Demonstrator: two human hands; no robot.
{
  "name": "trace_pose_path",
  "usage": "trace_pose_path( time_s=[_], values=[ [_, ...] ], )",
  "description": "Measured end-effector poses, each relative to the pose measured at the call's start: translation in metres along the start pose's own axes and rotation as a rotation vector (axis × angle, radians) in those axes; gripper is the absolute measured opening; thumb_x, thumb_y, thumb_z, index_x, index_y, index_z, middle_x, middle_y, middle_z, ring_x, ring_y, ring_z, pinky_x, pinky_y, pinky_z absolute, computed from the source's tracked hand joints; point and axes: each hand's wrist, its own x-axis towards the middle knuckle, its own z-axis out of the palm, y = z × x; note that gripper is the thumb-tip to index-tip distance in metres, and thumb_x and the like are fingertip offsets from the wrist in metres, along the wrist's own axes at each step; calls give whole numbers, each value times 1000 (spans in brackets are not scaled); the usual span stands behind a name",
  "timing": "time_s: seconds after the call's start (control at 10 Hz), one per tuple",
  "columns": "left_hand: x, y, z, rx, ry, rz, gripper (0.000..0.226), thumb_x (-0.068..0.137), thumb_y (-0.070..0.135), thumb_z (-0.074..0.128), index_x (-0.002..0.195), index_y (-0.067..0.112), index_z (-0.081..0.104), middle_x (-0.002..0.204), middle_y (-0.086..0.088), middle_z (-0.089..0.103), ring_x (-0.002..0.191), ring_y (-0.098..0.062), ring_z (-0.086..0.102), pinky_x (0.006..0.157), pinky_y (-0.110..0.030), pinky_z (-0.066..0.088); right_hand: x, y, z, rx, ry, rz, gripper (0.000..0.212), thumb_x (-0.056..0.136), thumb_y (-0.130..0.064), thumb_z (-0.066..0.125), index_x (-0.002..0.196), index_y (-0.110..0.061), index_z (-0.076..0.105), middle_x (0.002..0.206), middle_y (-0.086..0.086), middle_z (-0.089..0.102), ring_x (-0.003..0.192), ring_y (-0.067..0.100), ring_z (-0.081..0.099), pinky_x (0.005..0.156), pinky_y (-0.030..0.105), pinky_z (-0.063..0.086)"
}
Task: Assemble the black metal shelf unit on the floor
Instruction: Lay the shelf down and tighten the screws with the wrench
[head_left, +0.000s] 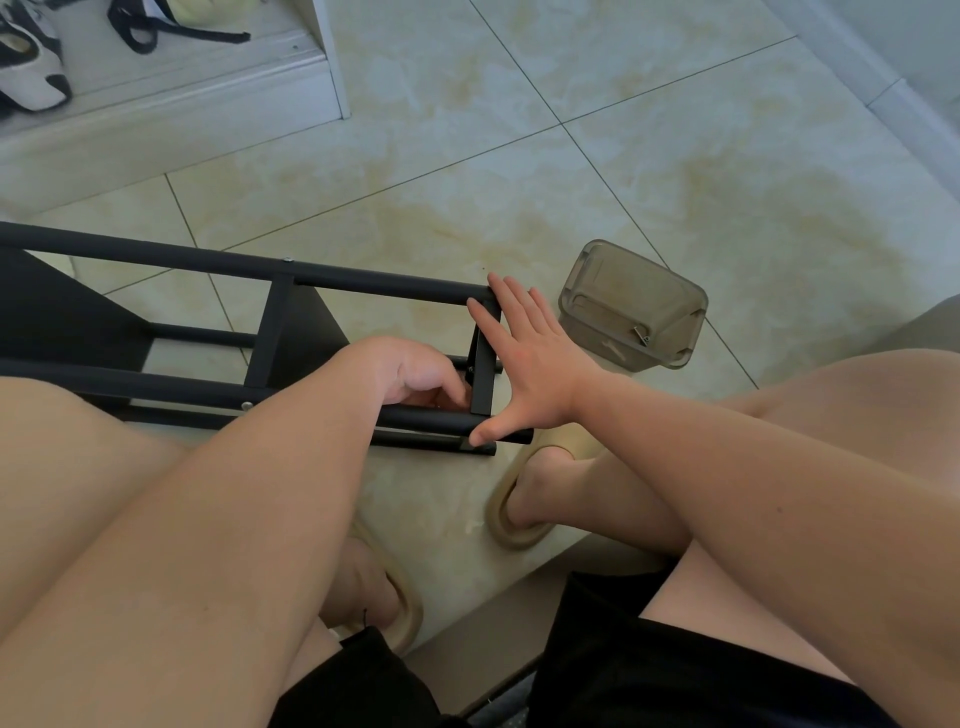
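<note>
The black metal shelf unit (218, 265) lies on its side on the tiled floor (623, 182), stretching from the person's knees out toward nine o'clock, its long rails parallel and its dark panels facing the tiles. The right hand (524, 364) is pressed flat against the near end of the frame, its grip wide: the fingers (506, 296) lie straight and spread over the top rail's end, and the thumb (493, 428) reaches to the lower rail's tip. The left hand (410, 371) is tucked inside the frame just at nine o'clock from the end crosspiece (483, 374), its grip narrow and curled at the joint; I cannot tell whether it holds anything. At three o'clock from the right hand, near but apart from the frame, stands a clear plastic box (634, 306) with a few small metal pieces in it. The person wears beige slippers (501, 512). At eleven o'clock, a black-and-white sneaker (31, 73) sits on a low white shelf.
</note>
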Motion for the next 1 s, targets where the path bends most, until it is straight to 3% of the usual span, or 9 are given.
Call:
trace_pose_path(
  time_s=[0.1,0.2,0.3,0.4,0.5,0.6,0.8,0.9,1.0],
  values=[
    [1,1,1,68,56,-12,36,92,13,60,59,16,73,64,3,67,62,-10,61,69,-24,46,-1,0,0,-3,0,1,152,54,-97,59,162,-12,-6,164,20,-25,152,32,-24,120,41,-22],
    [3,2,3,91,98,5,19,91,11,61,73,12,67,64,2,63,61,-13,56,65,-25,44,-1,-1,0,3,-4,4,152,54,-96,60,162,-13,-6,164,19,-25,152,31,-25,120,41,-22],
    [2,2,3,34,55,10,14,92,7,58,87,10,70,68,0,69,69,-17,61,72,-27,47,0,0,-1,0,-7,4,152,54,-96,61,162,-12,-7,164,19,-25,152,32,-24,121,42,-21],
    [1,2,2,2,27,13,20,93,3,54,103,7,72,89,-7,72,86,-23,64,92,-35,48,0,0,-1,-5,-9,2,152,54,-96,60,162,-12,-7,164,20,-25,152,32,-25,121,43,-20],
    [2,0,0,-7,2,-4,20,93,7,54,91,9,74,89,-5,72,87,-21,63,90,-32,47,0,0,0,-3,-10,5,153,54,-97,60,162,-12,-7,164,20,-25,152,32,-25,121,42,-21],
    [4,-1,1,11,62,0,11,92,11,60,96,7,70,89,-7,67,86,-22,59,86,-31,46,0,-1,0,-1,-4,4,153,53,-97,60,162,-12,-7,164,20,-25,152,32,-25,120,41,-22],
    [4,2,2,-1,42,27,16,92,2,56,94,9,70,65,0,69,62,-14,63,63,-23,49,0,1,0,0,-3,4,152,53,-97,59,162,-11,-6,164,20,-24,152,32,-24,120,41,-22],
    [4,0,0,-31,4,26,23,92,1,54,109,5,70,86,-7,71,79,-20,66,78,-28,53,0,0,0,-2,-2,3,152,53,-97,58,162,-12,-6,164,20,-24,152,32,-24,120,41,-22],
    [4,-1,-1,-53,-20,-15,18,91,10,58,101,7,73,95,-10,69,90,-25,63,94,-38,49,-1,-1,1,-6,4,3,152,53,-97,58,162,-12,-6,164,20,-24,152,32,-24,120,41,-23]
  ],
)
